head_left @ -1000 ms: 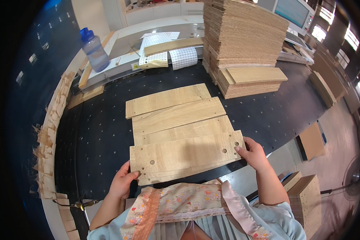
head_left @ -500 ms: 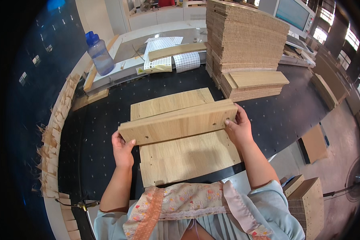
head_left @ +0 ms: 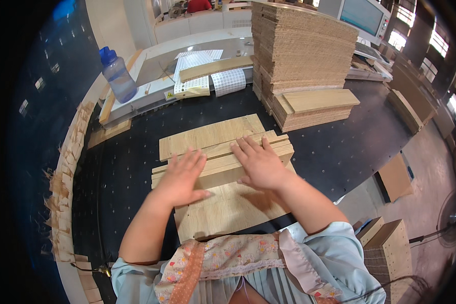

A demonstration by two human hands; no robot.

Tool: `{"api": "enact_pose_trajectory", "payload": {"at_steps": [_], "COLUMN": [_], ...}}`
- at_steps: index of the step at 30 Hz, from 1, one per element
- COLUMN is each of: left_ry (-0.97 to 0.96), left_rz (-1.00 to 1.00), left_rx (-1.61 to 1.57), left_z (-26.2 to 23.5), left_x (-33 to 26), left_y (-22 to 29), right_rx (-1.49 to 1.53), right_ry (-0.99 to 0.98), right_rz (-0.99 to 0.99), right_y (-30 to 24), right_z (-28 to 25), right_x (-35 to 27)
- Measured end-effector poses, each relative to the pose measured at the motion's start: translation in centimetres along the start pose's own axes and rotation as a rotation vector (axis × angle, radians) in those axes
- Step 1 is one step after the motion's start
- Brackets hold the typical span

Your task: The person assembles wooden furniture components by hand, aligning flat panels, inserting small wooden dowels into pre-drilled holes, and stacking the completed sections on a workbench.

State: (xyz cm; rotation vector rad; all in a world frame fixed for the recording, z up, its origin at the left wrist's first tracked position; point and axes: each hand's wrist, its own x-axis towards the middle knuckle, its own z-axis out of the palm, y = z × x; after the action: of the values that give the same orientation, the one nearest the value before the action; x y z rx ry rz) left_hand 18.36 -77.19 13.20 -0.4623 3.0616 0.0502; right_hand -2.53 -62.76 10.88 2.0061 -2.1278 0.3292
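Observation:
Several narrow wood-grain boards stand on edge, packed side by side, in front of me. My left hand lies over their upper edges toward the left, fingers spread and thumb out at the near side. Farther right, my right hand rests across the same boards, its fingers stretched out flat. Both hands are open and grip nothing. Beneath the bundle is a flat wood-grain panel, its near part showing toward me. Another flat board lies just behind the bundle.
The black work table is dotted with small holes. A tall stack of boards and a lower pile stand at the back right. A blue-capped bottle, sticker sheets and a monitor are beyond. More boards stand lower right.
The board I was holding up by its ends is lowered among the upright boards. My hands let go of the ends and moved inward, now flat on top.

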Motion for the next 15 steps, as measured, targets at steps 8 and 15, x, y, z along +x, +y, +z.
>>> {"api": "enact_pose_trajectory", "payload": {"at_steps": [8, 15], "left_ry": [-0.064, -0.082], "left_rz": [-0.061, -0.03], "left_rx": [-0.054, -0.04], "left_z": [0.0, 0.1], "left_x": [1.1, 0.9], "left_y": [-0.1, -0.4], "right_rx": [-0.047, -0.027], "right_ry": [0.057, 0.127], "right_rz": [0.025, -0.012], "right_y": [-1.0, -1.1], "right_z": [1.2, 1.4], "right_x": [-1.2, -2.5]}}
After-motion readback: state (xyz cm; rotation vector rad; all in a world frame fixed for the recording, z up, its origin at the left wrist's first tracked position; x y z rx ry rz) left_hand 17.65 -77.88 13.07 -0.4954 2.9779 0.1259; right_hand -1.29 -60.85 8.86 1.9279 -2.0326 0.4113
